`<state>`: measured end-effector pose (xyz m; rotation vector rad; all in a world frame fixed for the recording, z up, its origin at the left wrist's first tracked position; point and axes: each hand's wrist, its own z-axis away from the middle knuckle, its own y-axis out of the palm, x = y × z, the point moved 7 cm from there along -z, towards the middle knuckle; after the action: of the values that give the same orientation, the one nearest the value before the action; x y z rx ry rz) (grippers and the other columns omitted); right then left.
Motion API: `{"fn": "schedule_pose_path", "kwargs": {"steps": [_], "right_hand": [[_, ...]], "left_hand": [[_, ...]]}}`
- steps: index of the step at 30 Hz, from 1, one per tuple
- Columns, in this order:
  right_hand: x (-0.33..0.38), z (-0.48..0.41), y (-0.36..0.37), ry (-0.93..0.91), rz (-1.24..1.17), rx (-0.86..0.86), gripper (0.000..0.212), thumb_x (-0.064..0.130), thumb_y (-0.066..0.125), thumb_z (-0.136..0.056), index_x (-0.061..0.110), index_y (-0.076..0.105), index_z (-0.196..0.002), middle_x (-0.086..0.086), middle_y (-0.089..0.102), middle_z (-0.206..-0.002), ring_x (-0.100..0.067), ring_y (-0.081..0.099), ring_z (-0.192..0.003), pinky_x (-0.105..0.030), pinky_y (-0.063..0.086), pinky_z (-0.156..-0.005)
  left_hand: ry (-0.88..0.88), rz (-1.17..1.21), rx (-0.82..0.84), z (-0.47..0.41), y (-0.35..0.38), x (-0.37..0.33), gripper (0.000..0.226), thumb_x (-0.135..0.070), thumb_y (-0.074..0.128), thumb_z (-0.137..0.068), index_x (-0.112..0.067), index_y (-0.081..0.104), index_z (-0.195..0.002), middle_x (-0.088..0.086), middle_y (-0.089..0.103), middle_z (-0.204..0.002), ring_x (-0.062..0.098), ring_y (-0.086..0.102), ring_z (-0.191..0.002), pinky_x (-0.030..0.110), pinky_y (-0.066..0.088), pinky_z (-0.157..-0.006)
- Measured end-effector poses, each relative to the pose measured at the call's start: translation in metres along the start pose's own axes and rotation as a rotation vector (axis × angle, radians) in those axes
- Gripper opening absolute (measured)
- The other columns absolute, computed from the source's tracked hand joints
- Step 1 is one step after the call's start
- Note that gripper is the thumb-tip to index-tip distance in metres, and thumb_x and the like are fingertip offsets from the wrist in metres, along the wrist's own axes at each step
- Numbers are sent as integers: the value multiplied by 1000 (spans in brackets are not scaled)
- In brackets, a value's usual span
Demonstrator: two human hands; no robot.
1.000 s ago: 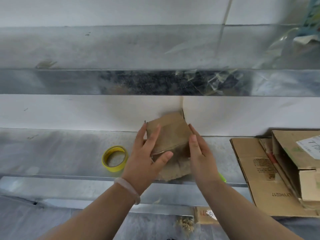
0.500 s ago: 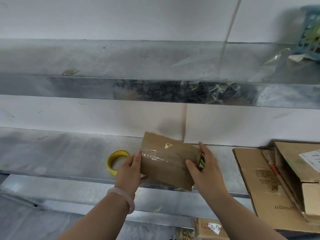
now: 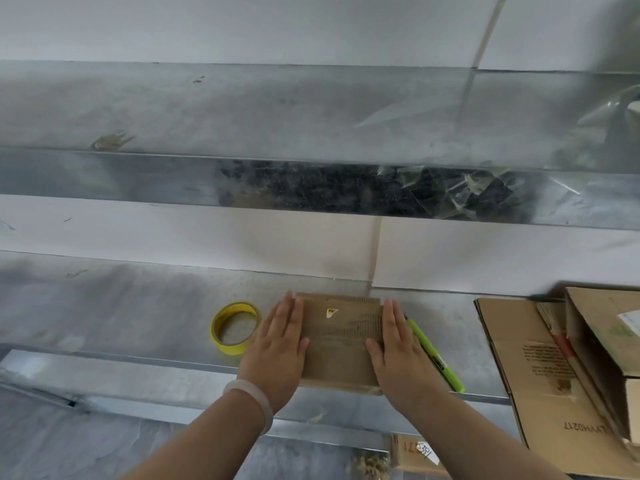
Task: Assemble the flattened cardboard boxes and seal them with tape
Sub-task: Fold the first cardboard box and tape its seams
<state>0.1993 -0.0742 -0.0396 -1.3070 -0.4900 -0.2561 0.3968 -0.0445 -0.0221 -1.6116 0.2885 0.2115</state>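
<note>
Lying flat on the metal shelf point(image 3: 138, 317), small brown cardboard box point(image 3: 341, 344) with a white sticker; left hand point(image 3: 277, 344) and right hand point(image 3: 398, 348) press its sides with straight fingers, gripping nothing; tape roll point(image 3: 233, 327) left of box.

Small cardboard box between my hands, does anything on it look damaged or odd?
Yes. The small cardboard box, held flat between the left hand and the right hand, looks worn: its outer paper is peeled off along the far edge and toward the right, baring ribbed corrugation, and a torn sticker scrap sits near that edge.
</note>
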Motion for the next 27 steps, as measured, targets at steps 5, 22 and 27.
{"fn": "schedule_pose_path", "kwargs": {"steps": [5, 22, 27], "right_hand": [[10, -16, 6, -105, 252, -93, 63, 40, 17, -104, 16, -14, -154, 2, -25, -161, -8, -27, -142, -30, -13, -119], [15, -27, 20, -56, 367, -82, 85, 66, -7, -83, 16, -19, -150, -2, -26, -159, -12, -34, -139, -29, -24, -110], [16, -27, 13, -110, 311, -94, 72, 53, 11, -97, 15, 1, -157, -2, -10, -164, -12, -20, -147, -19, -30, -105]], "left_hand": [[100, -124, -20, -18, 5, -10, 55, -38, 31, -97, -9, 44, -142, 8, 39, -150, 25, 33, -140, 42, 29, -114], [171, -241, 123, -34, 29, -11, 73, -54, -5, -89, -19, 0, -153, 2, -12, -160, 16, -12, -147, 34, -11, -118], [209, 56, -7, -30, 10, -16, 60, -40, 29, -94, -10, 40, -144, 8, 30, -154, 24, 25, -144, 42, 18, -119]]}}
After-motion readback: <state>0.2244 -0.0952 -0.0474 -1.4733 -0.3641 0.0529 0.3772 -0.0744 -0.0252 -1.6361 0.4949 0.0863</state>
